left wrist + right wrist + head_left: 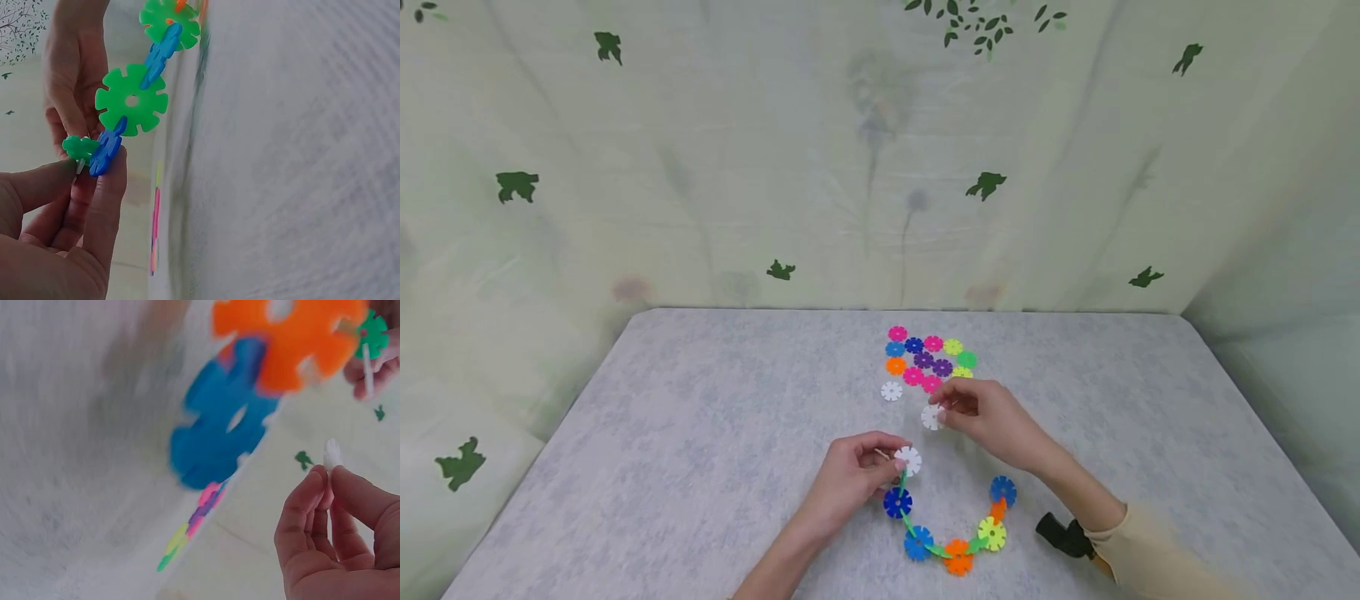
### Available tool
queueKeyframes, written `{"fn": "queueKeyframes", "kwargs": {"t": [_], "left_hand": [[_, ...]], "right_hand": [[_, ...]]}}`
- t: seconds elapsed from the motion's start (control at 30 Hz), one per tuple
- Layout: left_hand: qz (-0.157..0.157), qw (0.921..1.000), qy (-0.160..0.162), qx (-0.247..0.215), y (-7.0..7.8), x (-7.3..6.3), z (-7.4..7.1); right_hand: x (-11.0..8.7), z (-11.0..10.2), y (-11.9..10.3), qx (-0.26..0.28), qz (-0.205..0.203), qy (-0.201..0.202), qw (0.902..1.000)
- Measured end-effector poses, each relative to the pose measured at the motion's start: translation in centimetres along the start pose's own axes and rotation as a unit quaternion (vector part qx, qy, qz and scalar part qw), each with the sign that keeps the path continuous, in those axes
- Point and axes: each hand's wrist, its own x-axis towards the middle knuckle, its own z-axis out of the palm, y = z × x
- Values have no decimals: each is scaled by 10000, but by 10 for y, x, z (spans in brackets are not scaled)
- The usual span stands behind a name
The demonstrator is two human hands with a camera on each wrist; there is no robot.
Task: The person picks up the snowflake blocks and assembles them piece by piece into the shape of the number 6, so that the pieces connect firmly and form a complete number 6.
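Note:
My left hand (853, 475) pinches the white notched disc (908, 461) at one end of a curved chain of linked plastic snowflake discs. Close by its fingers are a green disc (79, 147) and a dark blue disc (106, 150). The chain runs down through blue, green, orange and yellow discs to a blue disc (1003, 491) at its other end. Between thumb and fingertips, my right hand (988, 417) holds another white disc (332, 454), apart from the chain and a little beyond the left hand.
Farther back on the grey table (715, 400) lies a group of loose discs, among them a pink disc (897, 333) and an orange disc (896, 366). A loose white disc (891, 391) lies before them. A black object (1063, 535) shows beside the right sleeve (1150, 550).

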Motion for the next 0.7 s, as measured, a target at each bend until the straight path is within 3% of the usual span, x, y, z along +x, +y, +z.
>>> {"fn": "queueKeyframes", "kwargs": {"t": [0.33,0.53,0.7], "left_hand": [[52,10000,52,58,1,-1,1],[47,10000,53,-63,3,-2,2],[54,9995,13,-299,4,-3,4]], "right_hand": [[-31,18,-12,502,530,664,9951],[-42,23,-19,849,623,917,9902],[-44,27,-19,767,586,1043,9899]]}}
